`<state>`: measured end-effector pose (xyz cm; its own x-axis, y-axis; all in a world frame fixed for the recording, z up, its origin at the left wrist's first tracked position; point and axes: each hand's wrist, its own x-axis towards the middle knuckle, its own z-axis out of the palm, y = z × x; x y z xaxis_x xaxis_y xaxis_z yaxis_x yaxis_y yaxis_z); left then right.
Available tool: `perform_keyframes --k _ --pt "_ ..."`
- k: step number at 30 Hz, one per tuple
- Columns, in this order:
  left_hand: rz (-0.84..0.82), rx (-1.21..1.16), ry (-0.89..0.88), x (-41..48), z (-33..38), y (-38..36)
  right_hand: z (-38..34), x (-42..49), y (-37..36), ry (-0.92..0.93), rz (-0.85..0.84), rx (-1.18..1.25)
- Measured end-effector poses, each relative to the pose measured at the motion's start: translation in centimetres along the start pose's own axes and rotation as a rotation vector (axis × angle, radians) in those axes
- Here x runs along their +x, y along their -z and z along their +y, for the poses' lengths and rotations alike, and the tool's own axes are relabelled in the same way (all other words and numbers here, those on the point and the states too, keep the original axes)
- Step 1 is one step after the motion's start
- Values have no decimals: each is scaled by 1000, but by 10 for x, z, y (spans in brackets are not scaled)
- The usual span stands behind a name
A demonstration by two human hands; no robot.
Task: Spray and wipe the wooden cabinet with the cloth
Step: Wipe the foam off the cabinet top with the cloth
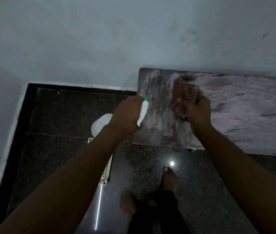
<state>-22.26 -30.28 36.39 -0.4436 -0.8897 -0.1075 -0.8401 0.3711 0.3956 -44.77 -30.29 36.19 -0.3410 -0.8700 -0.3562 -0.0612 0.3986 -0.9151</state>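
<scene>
A white spray bottle [143, 112] with a green nozzle is grasped in the left grip [127, 114], and the nozzle is held over the left edge of the cabinet [243, 115]. A checked cloth [183, 94] is clutched in the right grip [198, 110] over the cabinet top. The cabinet is set against the far wall [134, 39], at the right of the dark floor [63, 115].

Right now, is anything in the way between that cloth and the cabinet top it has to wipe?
Nothing visible. The right hand grips the cloth just over the cabinet top; the left hand holds the spray bottle off to the left side. A dim round thing sits behind the cloth, by the wall.
</scene>
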Motion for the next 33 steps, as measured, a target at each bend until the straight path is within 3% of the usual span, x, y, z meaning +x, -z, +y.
perform_keyframes --k 7,15,33 --pt "-5 -30 55 38 1 -3 -16 44 -5 129 167 -226" --pt "-18 85 86 59 -5 -8 -20 68 -2 186 177 -316" --pt "-149 -7 284 63 -12 -15 -34 69 -19 215 148 -200"
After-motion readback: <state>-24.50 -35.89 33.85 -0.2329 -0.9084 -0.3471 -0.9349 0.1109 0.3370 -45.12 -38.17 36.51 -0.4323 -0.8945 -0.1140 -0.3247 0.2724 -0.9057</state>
